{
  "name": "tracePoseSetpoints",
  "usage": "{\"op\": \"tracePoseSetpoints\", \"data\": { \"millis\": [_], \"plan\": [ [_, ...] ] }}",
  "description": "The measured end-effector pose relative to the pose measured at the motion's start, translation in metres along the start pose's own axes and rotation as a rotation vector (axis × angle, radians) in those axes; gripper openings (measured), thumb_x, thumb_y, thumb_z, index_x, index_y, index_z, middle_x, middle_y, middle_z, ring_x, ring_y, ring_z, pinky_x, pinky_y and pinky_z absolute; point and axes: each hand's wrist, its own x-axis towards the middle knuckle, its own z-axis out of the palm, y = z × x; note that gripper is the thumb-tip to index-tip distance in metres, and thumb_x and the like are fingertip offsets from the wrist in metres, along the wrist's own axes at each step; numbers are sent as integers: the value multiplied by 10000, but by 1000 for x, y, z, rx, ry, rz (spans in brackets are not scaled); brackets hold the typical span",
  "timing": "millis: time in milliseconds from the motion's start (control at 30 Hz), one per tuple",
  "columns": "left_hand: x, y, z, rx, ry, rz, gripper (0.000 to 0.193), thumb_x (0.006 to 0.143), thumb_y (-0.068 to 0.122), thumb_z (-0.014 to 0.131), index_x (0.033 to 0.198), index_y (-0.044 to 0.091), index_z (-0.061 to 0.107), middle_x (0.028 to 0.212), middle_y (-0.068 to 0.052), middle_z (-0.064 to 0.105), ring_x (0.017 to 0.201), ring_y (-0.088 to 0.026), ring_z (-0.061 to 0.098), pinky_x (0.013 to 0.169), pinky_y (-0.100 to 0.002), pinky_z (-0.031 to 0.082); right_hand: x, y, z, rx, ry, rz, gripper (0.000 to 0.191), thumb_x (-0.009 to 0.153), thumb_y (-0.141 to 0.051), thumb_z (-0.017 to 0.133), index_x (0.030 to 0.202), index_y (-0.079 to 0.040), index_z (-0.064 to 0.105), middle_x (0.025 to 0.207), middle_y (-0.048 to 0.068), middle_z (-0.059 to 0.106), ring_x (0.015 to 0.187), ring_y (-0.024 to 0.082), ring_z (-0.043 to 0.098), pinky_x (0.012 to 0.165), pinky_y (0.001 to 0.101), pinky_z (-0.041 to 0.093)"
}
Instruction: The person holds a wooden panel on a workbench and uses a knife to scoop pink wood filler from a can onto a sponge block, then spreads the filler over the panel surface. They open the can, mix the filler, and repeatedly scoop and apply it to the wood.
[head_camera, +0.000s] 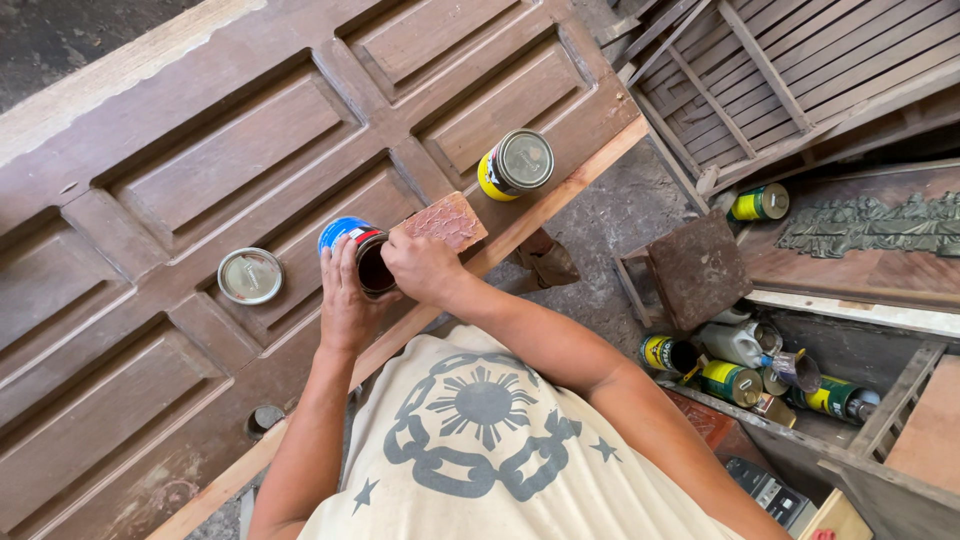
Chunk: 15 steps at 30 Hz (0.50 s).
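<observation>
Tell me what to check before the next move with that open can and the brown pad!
1. Open blue round metal can steadied: ok, the left hand wraps its side.
2. Can standing upright on the brown panelled wooden door: ok.
3. Reddish-brown rectangular pad held: ok, the right hand grips its near edge beside the can's mouth.
4. Round silver metal lid out of the way: ok, it lies flat on the door, apart from the can.
5. Yellow round can with a closed lid clear of the hands: ok, it lies apart, near the door's edge.
6. How much dark liquid is in the can: cannot tell.
</observation>
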Motion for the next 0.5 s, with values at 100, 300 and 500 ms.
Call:
{"op": "tracePoseSetpoints", "data": {
  "millis": [100,300,500],
  "plan": [
    [-3,-3,3,78,18,21,1056,685,179,911,1552,32,327,1573,-222,414,1478,-479,366,1282,-555,263,-3,-9,8,-27,2,-27,181,853,-138,640,977,-13,683,1003,186,658,769,380,736,643,473,607],
    [-5,-3,10,84,39,54,1039,677,199,912,1522,21,336,1530,-239,433,1438,-478,393,1252,-579,267,1,4,16,-4,-35,-40,128,824,-158,637,879,-62,701,988,169,671,765,374,736,644,485,599],
    [-4,0,11,138,51,74,1010,710,170,903,1539,23,346,1546,-218,447,1457,-439,416,1279,-574,272,-3,-1,17,-18,15,-26,132,879,-122,605,917,-36,698,993,179,665,767,379,735,646,490,601]
  ]
}}
